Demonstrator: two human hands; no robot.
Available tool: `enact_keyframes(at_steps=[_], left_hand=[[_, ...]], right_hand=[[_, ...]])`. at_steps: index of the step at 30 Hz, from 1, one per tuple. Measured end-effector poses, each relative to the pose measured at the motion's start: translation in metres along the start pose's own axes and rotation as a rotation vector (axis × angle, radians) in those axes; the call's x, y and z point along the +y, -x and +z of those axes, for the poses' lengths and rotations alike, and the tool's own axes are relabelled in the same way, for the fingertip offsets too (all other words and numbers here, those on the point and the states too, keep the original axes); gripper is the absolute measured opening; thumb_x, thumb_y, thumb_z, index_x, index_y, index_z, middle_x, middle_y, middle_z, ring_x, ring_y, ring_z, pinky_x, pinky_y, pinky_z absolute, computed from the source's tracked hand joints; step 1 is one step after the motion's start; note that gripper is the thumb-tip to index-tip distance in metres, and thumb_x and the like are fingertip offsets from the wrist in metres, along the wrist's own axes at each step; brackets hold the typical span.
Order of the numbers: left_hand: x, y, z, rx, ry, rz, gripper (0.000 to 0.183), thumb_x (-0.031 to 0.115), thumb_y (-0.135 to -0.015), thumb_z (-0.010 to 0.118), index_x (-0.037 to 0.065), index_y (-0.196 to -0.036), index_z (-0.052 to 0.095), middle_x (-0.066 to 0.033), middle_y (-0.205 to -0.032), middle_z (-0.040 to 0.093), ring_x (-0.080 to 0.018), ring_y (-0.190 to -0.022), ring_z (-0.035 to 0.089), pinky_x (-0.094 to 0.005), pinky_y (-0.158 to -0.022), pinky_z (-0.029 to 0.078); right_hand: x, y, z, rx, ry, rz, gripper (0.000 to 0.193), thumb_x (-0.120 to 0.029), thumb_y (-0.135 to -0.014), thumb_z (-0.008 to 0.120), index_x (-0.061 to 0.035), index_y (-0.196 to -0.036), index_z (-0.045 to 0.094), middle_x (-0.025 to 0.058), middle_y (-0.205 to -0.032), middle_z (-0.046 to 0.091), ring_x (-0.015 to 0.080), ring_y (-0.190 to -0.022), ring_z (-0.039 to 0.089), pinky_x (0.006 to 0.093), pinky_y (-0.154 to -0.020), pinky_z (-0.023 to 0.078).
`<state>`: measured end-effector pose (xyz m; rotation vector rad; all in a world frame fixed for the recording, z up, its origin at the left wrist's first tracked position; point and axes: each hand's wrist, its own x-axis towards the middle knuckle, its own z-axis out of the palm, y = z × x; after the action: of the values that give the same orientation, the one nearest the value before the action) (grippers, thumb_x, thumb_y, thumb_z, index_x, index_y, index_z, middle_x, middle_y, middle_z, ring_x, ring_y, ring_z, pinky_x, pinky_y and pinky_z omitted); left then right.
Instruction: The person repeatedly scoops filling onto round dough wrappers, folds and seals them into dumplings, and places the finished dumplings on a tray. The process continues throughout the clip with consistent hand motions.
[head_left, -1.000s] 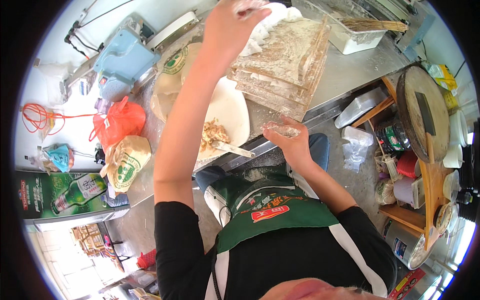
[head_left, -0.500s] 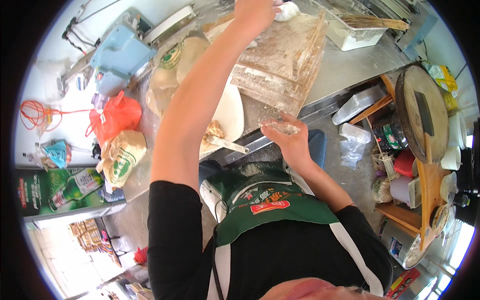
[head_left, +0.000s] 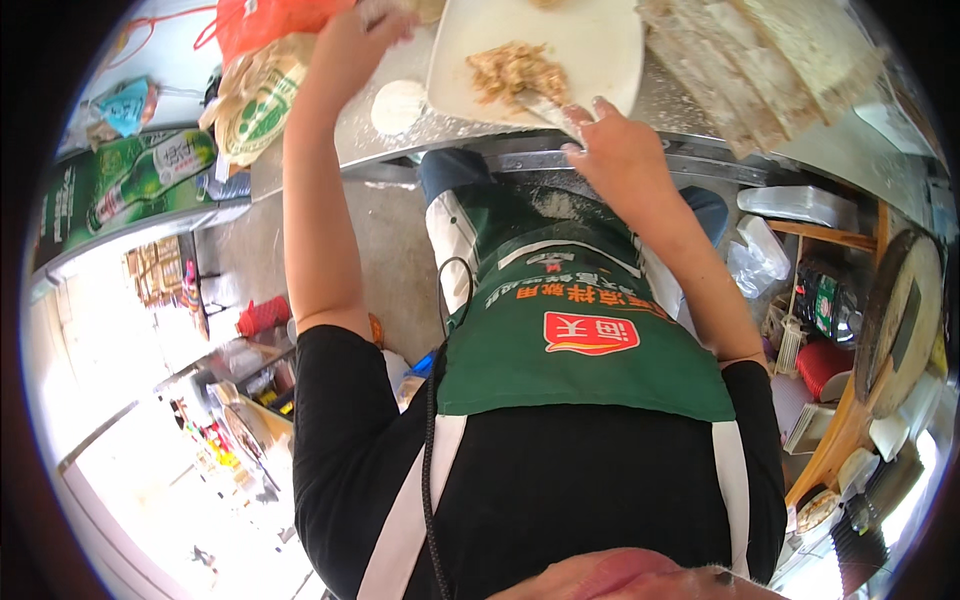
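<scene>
My right hand (head_left: pixel 622 158), dusted with flour, grips the handle end of a narrow flat filling spatula (head_left: pixel 545 108). The spatula's far end dips into a mound of crumbly light-brown filling (head_left: pixel 515 70) on a white square tray (head_left: pixel 608 92). Over the left of the worktop, my left hand (head_left: pixel 375 28) is floury and somewhat blurred; its fingers look stretched out, with nothing visible in them. A flat round dough wrapper (head_left: pixel 399 107) lies on the metal top, between that hand and the tray.
A floury wooden board (head_left: pixel 740 70) lies to the tray's right. An orange plastic bag (head_left: pixel 265 25) and a tan printed bag (head_left: pixel 265 105) stand at left. The worktop's front edge (head_left: pixel 400 150) runs before me. A round chopping block (head_left: pixel 905 320) stands at right.
The view has swung left and down. My left hand has come back from the board's far side to the left. My right hand, which showed no spatula before, now grips it.
</scene>
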<state>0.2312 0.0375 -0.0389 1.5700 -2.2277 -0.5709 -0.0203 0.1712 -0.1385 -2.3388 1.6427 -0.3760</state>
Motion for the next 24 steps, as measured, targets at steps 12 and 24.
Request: enact_keyframes(at_steps=[12,24], left_hand=[[-0.106,0.071,0.065,-0.011,-0.217,0.059,0.026,0.020,-0.078,0.069,0.006,-0.099,0.064,-0.0124,-0.100,0.063,-0.0304,-0.095,0.060,-0.0357,-0.081,0.046],[-0.094,0.105,0.101,0.551,1.419,-0.251,0.031,0.012,-0.090,0.057,-0.008,-0.114,0.054,-0.0145,-0.112,0.061,-0.0233,-0.102,0.060,-0.0340,-0.089,0.049]], right_hand=[[0.009,0.001,-0.009,0.072,0.185,-0.188,0.025,-0.004,-0.082,0.049,0.0001,-0.103,0.062,0.0239,-0.097,0.062,0.0339,-0.086,0.063,0.0409,-0.074,0.052],[0.043,0.004,-0.019,-0.001,0.058,-0.087,0.037,-0.009,-0.071,0.055,-0.0121,-0.105,0.068,0.0174,-0.111,0.061,0.0382,-0.101,0.055,0.0376,-0.090,0.043]])
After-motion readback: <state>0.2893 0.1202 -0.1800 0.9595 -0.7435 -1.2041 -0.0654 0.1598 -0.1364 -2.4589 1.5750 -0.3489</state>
